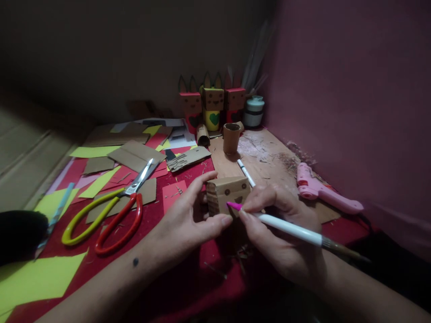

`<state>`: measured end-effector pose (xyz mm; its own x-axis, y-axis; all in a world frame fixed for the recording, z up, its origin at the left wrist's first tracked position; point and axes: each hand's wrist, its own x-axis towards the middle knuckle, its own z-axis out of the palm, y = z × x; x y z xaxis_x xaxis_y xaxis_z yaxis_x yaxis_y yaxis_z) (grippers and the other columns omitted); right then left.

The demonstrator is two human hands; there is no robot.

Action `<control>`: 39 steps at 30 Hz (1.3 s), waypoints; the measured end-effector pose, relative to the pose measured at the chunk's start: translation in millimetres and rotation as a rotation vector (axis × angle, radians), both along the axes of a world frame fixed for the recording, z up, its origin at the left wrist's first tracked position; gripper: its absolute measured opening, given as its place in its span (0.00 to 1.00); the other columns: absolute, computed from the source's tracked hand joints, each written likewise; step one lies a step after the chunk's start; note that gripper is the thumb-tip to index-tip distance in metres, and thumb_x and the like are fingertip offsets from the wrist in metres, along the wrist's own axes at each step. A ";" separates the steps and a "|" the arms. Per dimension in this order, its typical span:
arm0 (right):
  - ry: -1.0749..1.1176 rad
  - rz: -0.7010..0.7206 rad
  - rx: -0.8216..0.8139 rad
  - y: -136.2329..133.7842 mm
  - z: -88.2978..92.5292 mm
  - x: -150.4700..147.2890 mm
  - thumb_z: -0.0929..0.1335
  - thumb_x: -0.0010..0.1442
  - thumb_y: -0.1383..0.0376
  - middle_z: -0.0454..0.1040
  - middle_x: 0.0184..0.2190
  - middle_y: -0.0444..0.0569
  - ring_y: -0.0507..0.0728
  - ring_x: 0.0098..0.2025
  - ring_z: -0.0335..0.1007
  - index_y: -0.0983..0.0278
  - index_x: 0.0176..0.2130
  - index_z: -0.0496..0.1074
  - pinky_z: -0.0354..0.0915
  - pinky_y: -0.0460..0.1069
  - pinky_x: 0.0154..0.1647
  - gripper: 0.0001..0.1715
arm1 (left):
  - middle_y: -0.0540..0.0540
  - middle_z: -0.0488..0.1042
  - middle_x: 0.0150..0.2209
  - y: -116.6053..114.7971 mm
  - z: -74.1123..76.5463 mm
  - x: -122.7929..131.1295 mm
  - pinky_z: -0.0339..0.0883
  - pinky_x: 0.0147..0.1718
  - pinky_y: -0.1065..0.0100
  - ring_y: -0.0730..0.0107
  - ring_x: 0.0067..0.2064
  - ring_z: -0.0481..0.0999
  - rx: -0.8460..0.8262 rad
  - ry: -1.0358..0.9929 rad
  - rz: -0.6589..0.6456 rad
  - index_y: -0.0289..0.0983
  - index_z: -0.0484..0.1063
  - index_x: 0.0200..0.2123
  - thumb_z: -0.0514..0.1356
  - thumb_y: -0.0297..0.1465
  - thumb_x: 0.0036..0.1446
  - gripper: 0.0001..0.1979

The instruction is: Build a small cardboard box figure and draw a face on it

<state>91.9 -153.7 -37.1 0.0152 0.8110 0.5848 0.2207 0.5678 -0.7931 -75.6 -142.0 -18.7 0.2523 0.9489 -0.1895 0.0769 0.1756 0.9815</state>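
My left hand point(202, 215) grips a small brown cardboard box point(222, 193) by its left side and lower edge. Two round eyes and a dark mouth are drawn on the box's front. Between the thumb and fingers of my right hand point(279, 229) is a white marker point(292, 228); its pink tip touches or nearly touches the box front, left of the mouth. A brownish brush-like end shows at the marker's other end. Just beyond the box lies a white pen or cap point(245, 172), partly hidden by my right hand.
Scissors point(131, 190) with yellow and red handles lie open at left, among cardboard and coloured paper point(96, 151). A pink glue gun point(326, 190) rests at right. Behind stand a cardboard cup point(231, 139), three box-headed figures point(213, 101) and a lidded jar point(253, 112) against the walls.
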 end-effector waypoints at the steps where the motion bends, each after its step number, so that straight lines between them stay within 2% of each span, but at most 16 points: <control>1: -0.005 -0.002 0.010 0.0 -0.6 -0.1 0.69 0.55 0.74 0.69 0.22 0.40 0.49 0.21 0.66 0.60 0.28 0.67 0.63 0.44 0.21 0.10 | 0.43 0.78 0.46 0.0 0.2 0.1 0.73 0.46 0.56 0.51 0.48 0.78 0.002 -0.004 -0.001 0.41 0.60 0.64 0.69 0.35 0.50 0.39; 8: -0.015 0.071 -0.001 -2.1 -5.4 2.4 0.69 0.57 0.73 0.70 0.25 0.41 0.49 0.22 0.65 0.60 0.31 0.68 0.62 0.44 0.21 0.09 | 0.43 0.78 0.45 0.3 1.4 -0.1 0.73 0.46 0.56 0.51 0.48 0.78 -0.011 -0.012 -0.013 0.40 0.59 0.64 0.70 0.34 0.49 0.40; 15: -0.034 0.115 0.001 -2.6 -0.6 5.2 0.69 0.57 0.74 0.71 0.24 0.42 0.49 0.21 0.64 0.60 0.30 0.68 0.62 0.45 0.20 0.09 | 0.43 0.78 0.45 0.4 1.8 -0.5 0.73 0.47 0.57 0.51 0.49 0.79 -0.022 -0.036 -0.010 0.40 0.59 0.64 0.70 0.34 0.49 0.41; 20: -0.031 0.103 0.020 -0.8 1.5 4.1 0.68 0.56 0.75 0.70 0.23 0.42 0.49 0.21 0.64 0.60 0.28 0.67 0.61 0.45 0.20 0.11 | 0.44 0.79 0.46 1.3 1.4 -0.5 0.73 0.47 0.59 0.53 0.49 0.79 -0.026 -0.062 -0.011 0.40 0.60 0.63 0.73 0.32 0.45 0.43; 30: 0.042 0.074 -0.074 -4.7 1.9 4.0 0.68 0.54 0.74 0.69 0.22 0.40 0.49 0.21 0.63 0.60 0.28 0.66 0.60 0.44 0.20 0.10 | 0.47 0.79 0.45 0.1 -0.2 -1.4 0.75 0.45 0.65 0.57 0.48 0.80 -0.016 -0.046 -0.001 0.42 0.61 0.63 0.72 0.32 0.48 0.40; 39: 0.037 0.041 -0.071 -2.3 1.8 3.4 0.68 0.55 0.73 0.70 0.24 0.42 0.51 0.22 0.67 0.60 0.28 0.67 0.63 0.45 0.21 0.10 | 0.47 0.80 0.46 0.1 -0.5 -1.0 0.75 0.46 0.64 0.56 0.49 0.80 -0.023 -0.064 0.001 0.43 0.61 0.63 0.72 0.31 0.48 0.40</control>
<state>95.3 -156.0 -35.3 0.0017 0.8506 0.5258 0.1682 0.5180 -0.8386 -76.6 -142.0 -19.2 0.2632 0.9448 -0.1950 0.0136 0.1985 0.9800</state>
